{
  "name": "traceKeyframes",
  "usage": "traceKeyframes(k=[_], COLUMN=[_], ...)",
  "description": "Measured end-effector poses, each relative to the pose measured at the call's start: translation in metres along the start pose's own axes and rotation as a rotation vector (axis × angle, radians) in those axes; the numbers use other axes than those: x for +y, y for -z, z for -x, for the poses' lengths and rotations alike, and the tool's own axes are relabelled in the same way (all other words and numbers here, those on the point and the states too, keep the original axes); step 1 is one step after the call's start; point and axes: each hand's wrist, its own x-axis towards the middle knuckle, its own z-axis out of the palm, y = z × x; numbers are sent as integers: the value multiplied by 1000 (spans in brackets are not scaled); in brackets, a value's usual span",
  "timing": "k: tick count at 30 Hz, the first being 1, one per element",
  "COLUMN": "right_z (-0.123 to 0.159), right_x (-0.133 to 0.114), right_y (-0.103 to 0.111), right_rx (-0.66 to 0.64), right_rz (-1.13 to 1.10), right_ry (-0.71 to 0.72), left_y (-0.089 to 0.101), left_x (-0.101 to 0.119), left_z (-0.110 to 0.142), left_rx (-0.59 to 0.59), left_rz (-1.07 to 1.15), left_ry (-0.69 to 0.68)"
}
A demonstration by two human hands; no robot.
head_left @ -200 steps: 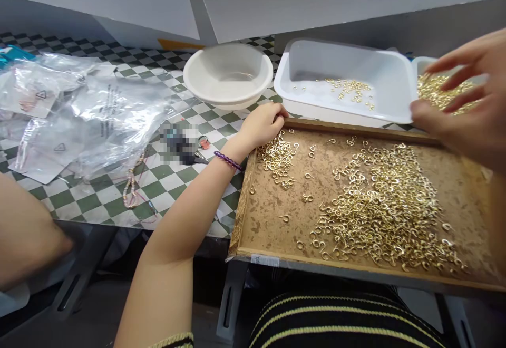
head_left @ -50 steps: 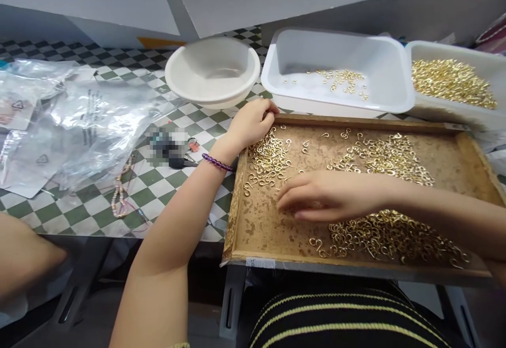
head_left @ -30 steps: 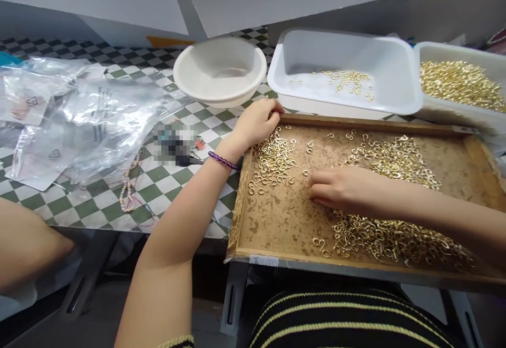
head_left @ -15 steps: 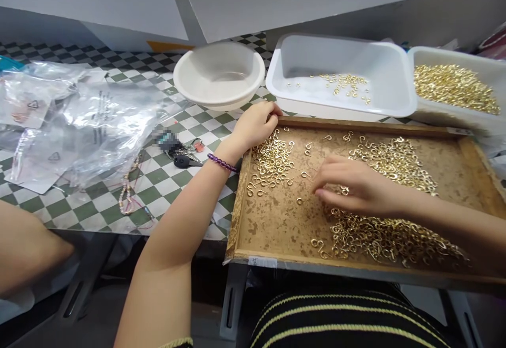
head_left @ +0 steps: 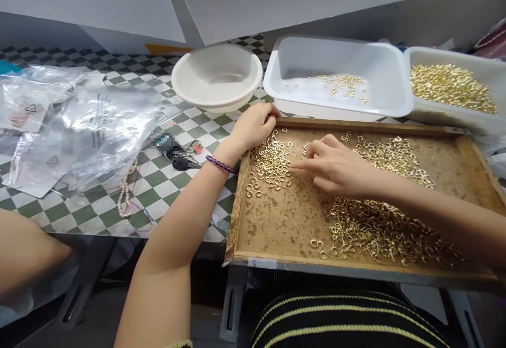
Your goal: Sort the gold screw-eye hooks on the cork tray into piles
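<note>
A shallow wooden tray [head_left: 276,221] holds many small gold metal hooks. One pile of hooks [head_left: 272,163] lies at its left side, and a larger spread of hooks [head_left: 379,229] covers the middle and right. My left hand [head_left: 256,124], with a purple bead bracelet [head_left: 220,164] on the wrist, rests at the far left corner with its fingers curled over the rim. Above the tray floor is my right hand [head_left: 336,167], its index finger stretched left to the edge of the left pile. The other fingers are loosely bent, and I see nothing held in them.
Behind the tray stand a round white bowl [head_left: 215,100], a white bin [head_left: 340,106] with some gold pieces and another bin [head_left: 446,110] heaped with them. Plastic bags [head_left: 106,126], keys [head_left: 182,163] and a beaded string [head_left: 125,200] lie left. Another person's arm [head_left: 29,250] shows at left.
My right hand has moved left and slightly away from me, and its index finger is now extended. Loose hooks between the piles have shifted toward the left pile. My left hand stays put.
</note>
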Motion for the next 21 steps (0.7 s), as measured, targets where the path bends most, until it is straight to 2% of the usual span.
traceKeyframes(k=[5, 7, 13, 15, 16, 18, 21], right_z=[-5, -9, -12, -8, -6, -1, 7], right_x=[17, 25, 34, 36, 38, 43, 49], right_y=[3, 4, 0, 7, 14, 35, 73], right_rx=[192, 154, -36, -80, -61, 102, 466], right_rz=[-36, -7, 58, 19, 10, 63, 246], right_ry=[-162, -146, 21, 33, 7, -115, -340], left_y=[0, 0, 0, 0, 1, 1, 1], left_x=[0, 0, -1, -1, -1, 0, 0], left_z=[1, 0, -1, 0, 0, 0, 0], left_rx=[5, 2, -2, -2, -2, -5, -4], left_rz=[2, 2, 7, 5, 3, -4, -3], left_ry=[-2, 1, -16, -15, -11, -2, -6])
